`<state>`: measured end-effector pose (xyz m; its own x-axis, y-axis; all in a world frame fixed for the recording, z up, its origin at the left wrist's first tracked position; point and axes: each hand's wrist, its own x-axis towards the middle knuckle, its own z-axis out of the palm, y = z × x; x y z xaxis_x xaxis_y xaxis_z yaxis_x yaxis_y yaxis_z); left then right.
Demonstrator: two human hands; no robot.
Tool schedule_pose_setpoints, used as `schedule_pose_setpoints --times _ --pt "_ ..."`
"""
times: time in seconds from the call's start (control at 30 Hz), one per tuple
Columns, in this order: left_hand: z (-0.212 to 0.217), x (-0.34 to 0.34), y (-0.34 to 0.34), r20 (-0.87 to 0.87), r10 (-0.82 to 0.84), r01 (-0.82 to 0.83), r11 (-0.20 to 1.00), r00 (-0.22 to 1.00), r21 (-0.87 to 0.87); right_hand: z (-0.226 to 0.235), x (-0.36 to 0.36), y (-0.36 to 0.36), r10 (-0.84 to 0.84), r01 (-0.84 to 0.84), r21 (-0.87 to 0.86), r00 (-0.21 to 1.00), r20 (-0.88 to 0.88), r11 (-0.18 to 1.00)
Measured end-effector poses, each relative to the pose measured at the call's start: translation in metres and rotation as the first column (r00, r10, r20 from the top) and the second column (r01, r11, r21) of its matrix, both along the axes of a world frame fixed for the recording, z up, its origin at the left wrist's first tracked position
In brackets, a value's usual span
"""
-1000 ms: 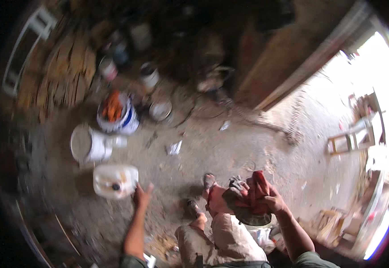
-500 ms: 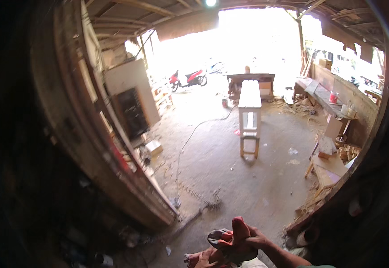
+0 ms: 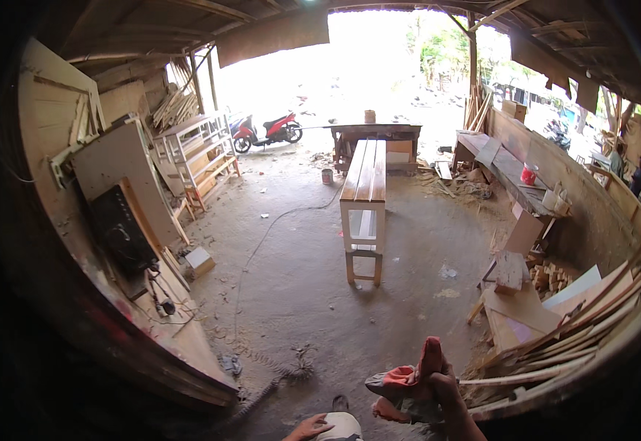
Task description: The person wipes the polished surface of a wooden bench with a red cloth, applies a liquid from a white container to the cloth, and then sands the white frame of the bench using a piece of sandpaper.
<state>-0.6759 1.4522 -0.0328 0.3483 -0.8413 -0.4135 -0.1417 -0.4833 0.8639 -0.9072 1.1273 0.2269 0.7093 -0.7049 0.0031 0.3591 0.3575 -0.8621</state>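
Note:
My right hand [image 3: 444, 382] is closed around a bunched red and grey cloth [image 3: 429, 356]. A red end of it stands up above my fingers, and a grey and red fold hangs out to the left. At the lower edge, my left hand [image 3: 310, 427] is apart from the cloth, with its fingers stretched out beside a pale, rounded thing [image 3: 341, 425], perhaps my clothed leg. Below the cloth shows what looks like a bare foot [image 3: 389, 410], partly hidden.
Ahead stands a long, narrow white wooden piece with a brown slatted top [image 3: 364, 173]. A cable [image 3: 261, 235] crosses the concrete floor. Wood strips [image 3: 556, 360] and a workbench [image 3: 511, 173] line the right; boards [image 3: 125, 184] and a slatted rack [image 3: 199, 158] stand left.
My left hand has come away from the cloth and moved left. My right hand has shifted right and still holds the cloth. The view has moved forward through the opening.

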Motion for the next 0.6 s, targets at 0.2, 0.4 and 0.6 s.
schedule_pose_setpoints --times 0.2,0.4,0.6 --pt "-0.072 0.106 -0.131 0.057 0.014 -0.022 0.988 0.998 0.152 -0.025 0.038 -0.171 -0.092 0.107 0.167 0.991 -0.097 0.98" --pt "-0.054 0.229 -0.363 0.265 -0.173 0.106 0.963 0.948 0.249 -0.043 0.065 -0.381 -0.3 0.302 -0.013 0.94 -0.163 0.953" --pt "0.029 0.313 -0.594 0.206 -0.055 0.045 0.998 0.977 0.051 -0.086 0.083 -0.551 -0.414 0.346 -0.255 0.86 -0.299 0.903"
